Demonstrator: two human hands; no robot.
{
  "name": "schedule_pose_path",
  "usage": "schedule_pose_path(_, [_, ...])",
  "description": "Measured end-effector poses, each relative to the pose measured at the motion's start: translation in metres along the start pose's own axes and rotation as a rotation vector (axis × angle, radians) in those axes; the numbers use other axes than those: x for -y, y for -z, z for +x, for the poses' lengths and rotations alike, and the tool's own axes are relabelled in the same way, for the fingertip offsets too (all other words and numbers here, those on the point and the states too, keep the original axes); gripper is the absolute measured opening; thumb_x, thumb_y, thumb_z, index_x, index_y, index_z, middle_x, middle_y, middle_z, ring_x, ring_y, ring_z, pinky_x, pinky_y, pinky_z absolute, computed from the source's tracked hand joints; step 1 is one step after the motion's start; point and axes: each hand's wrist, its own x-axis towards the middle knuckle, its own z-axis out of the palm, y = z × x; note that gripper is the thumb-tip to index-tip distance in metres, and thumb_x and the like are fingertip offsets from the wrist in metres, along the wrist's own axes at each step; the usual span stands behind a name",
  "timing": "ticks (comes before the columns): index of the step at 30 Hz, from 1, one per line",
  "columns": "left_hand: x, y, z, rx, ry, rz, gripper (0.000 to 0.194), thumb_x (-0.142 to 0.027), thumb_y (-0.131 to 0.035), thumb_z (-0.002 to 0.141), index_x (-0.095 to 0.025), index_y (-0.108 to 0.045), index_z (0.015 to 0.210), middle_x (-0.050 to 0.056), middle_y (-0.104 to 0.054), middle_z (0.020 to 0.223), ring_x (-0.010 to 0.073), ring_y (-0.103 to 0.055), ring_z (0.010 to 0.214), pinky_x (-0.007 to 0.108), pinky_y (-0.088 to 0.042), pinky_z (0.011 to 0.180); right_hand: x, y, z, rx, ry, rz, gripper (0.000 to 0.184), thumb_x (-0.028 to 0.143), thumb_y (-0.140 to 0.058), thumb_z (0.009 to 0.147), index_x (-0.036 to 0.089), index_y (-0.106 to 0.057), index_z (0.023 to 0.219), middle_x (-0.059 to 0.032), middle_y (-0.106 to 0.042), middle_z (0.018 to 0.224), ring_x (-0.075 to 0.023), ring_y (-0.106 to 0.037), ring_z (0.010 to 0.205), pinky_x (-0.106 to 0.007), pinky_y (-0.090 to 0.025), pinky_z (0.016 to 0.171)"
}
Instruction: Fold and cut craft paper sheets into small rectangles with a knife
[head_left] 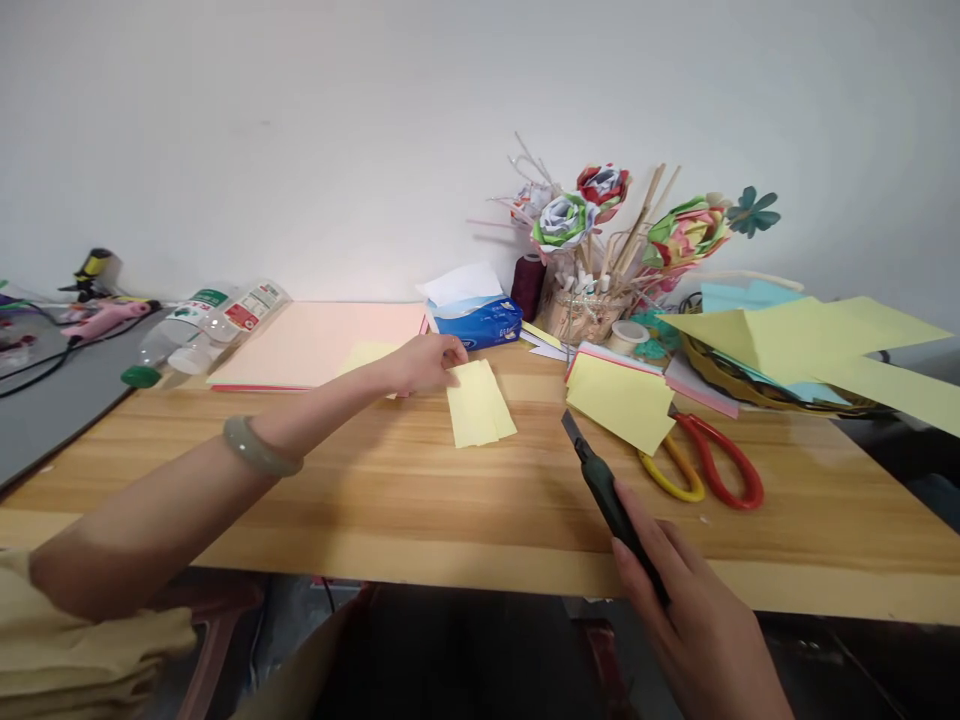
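Note:
My left hand (426, 364), a bangle on its wrist, reaches over the table with its fingers pinched at the upper left corner of a few overlapping yellow paper slips (480, 405). Part of another yellow sheet (367, 355) shows behind that wrist. In my right hand (694, 590) is a dark green utility knife (611, 500), its blade out and pointing up and away from me. Just beyond the blade lies a stack of yellow paper (621, 398), with red-and-yellow-handled scissors (724, 460) partly under its right side.
Large pink paper sheets (322, 335) lie at the back left beside plastic bottles (217, 325) and a pink glue gun (109, 318). A blue tissue pack (476, 318), a purple thread spool (528, 287) and paper flowers (566, 220) stand along the wall. A basket (705, 365) holds more paper.

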Motion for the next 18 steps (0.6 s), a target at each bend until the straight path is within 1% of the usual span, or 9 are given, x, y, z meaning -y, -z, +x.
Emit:
schedule_pose_path(2, [0.007,0.008,0.005,-0.118,0.017,-0.009,0.038,-0.029,-0.060,0.071,-0.017,-0.060,0.107,0.005,-0.066,0.098,0.0173,-0.063,0.072,0.028,-0.047,0.067,-0.003,-0.001,-0.003,-0.014,0.019,-0.005,0.051,0.031,-0.033,0.096,0.033,-0.019,0.145,-0.0035,-0.064,0.108,-0.0162,-0.068,0.076,-0.022,-0.050,0.048])
schedule_pose_path(4, [0.019,0.019,0.000,-0.229,0.030,-0.013,0.032,-0.031,-0.055,0.075,-0.017,-0.062,0.103,0.006,-0.065,0.106,0.0194,-0.062,0.089,0.029,-0.046,0.079,-0.005,-0.004,-0.004,0.001,0.075,-0.004,0.051,0.032,-0.034,0.095,0.032,-0.021,0.145,-0.0035,-0.065,0.106,-0.0153,-0.068,0.073,-0.021,-0.050,0.048])
schedule_pose_path(6, [0.033,0.028,-0.015,-0.285,0.056,-0.012,0.030,-0.038,-0.051,0.079,-0.018,-0.064,0.096,0.006,-0.067,0.104,0.0205,-0.061,0.096,0.031,-0.044,0.085,-0.002,-0.005,0.000,0.034,0.158,0.007,0.047,0.031,-0.032,0.095,0.031,-0.028,0.142,-0.0035,-0.065,0.103,-0.0149,-0.068,0.069,-0.022,-0.051,0.047])
schedule_pose_path(8, [0.046,0.031,-0.035,-0.297,0.087,-0.004,0.036,-0.046,-0.051,0.079,-0.017,-0.065,0.096,0.007,-0.067,0.104,0.0229,-0.061,0.098,0.033,-0.045,0.086,0.009,-0.006,0.011,0.088,0.262,0.042,0.044,0.029,-0.030,0.095,0.027,-0.037,0.139,-0.0045,-0.066,0.099,-0.0163,-0.067,0.066,-0.025,-0.052,0.047])
schedule_pose_path(10, [0.057,0.024,-0.054,-0.282,0.107,0.004,0.049,-0.052,-0.058,0.072,-0.018,-0.063,0.107,0.009,-0.064,0.115,0.0271,-0.058,0.105,0.038,-0.043,0.090,0.027,-0.005,0.031,0.197,0.372,0.137,0.044,0.028,-0.030,0.094,0.022,-0.041,0.137,-0.0069,-0.066,0.101,-0.0192,-0.067,0.073,-0.031,-0.055,0.055])
schedule_pose_path(11, [0.061,0.018,-0.061,-0.270,0.115,0.003,0.057,-0.053,-0.063,0.067,-0.018,-0.061,0.112,0.010,-0.062,0.119,0.0295,-0.056,0.109,0.040,-0.040,0.093,0.038,-0.006,0.043,0.281,0.430,0.241,0.044,0.027,-0.031,0.094,0.020,-0.041,0.137,-0.0074,-0.066,0.103,-0.0191,-0.067,0.083,-0.032,-0.056,0.067])
schedule_pose_path(13, [0.069,0.004,-0.070,-0.256,0.117,-0.021,0.063,-0.051,-0.069,0.061,-0.020,-0.061,0.115,0.009,-0.060,0.124,0.0323,-0.051,0.117,0.042,-0.035,0.099,0.058,-0.012,0.071,0.433,0.531,0.490,0.045,0.027,-0.034,0.094,0.019,-0.039,0.138,-0.0073,-0.060,0.121,-0.0162,-0.057,0.110,-0.031,-0.047,0.092])
schedule_pose_path(15, [0.075,-0.006,-0.073,-0.264,0.104,-0.078,0.051,-0.048,-0.067,0.063,-0.022,-0.065,0.108,0.006,-0.060,0.125,0.0304,-0.048,0.120,0.039,-0.031,0.103,0.073,-0.024,0.100,0.521,0.542,0.673,0.045,0.029,-0.037,0.094,0.018,-0.041,0.137,-0.0053,-0.051,0.135,-0.0135,-0.047,0.122,-0.029,-0.037,0.102])
schedule_pose_path(18, [0.085,-0.009,-0.071,-0.306,0.106,-0.208,0.032,-0.047,-0.060,0.069,-0.023,-0.070,0.087,0.000,-0.069,0.104,0.0273,-0.057,0.109,0.035,-0.037,0.097,0.080,-0.045,0.135,0.521,0.472,0.738,0.046,0.029,-0.038,0.093,0.019,-0.040,0.138,-0.0034,-0.053,0.133,-0.0132,-0.049,0.121,-0.031,-0.037,0.102])
